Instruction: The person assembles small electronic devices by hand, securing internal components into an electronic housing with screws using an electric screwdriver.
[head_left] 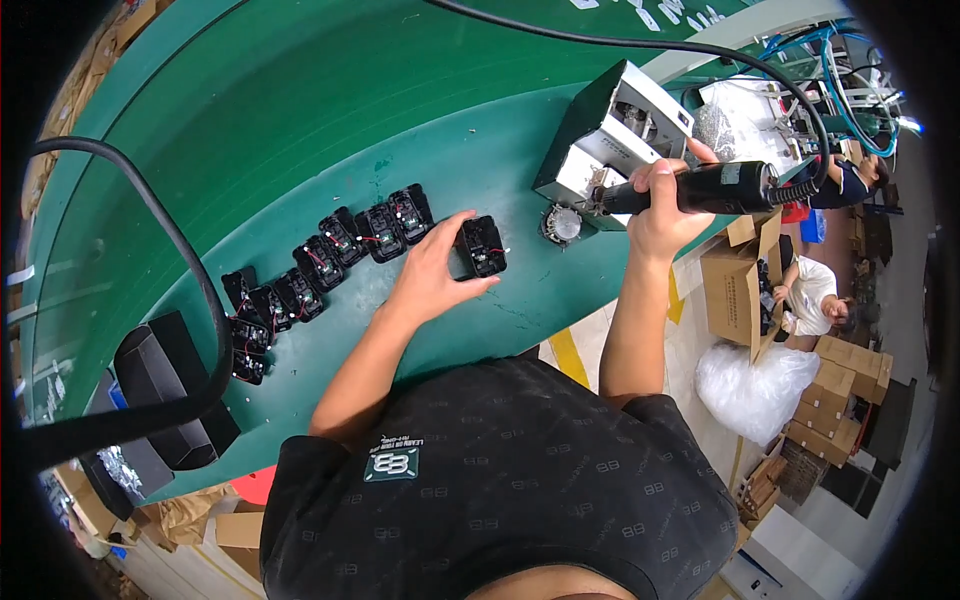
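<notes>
My left hand (432,268) curves thumb and fingers around a small black plastic housing (484,247) on the green workbench. Its open inside faces up, with red wires showing. My right hand (662,212) is closed around a black electric screwdriver (730,188), held nearly level. The tool's tip points left, in front of a white and black box-shaped unit (625,125) with metal parts inside; whether they touch I cannot tell. Left of my left hand, several similar black housings (340,238) with red wires lie in a curved row on the bench.
Black trays (170,375) stand at the bench's left end. A round metal part (562,225) sits by the white unit. Black cables (640,43) arch over the bench. Beyond its right edge are a cardboard box (732,290), a white plastic bag (757,385) and a seated person (815,295).
</notes>
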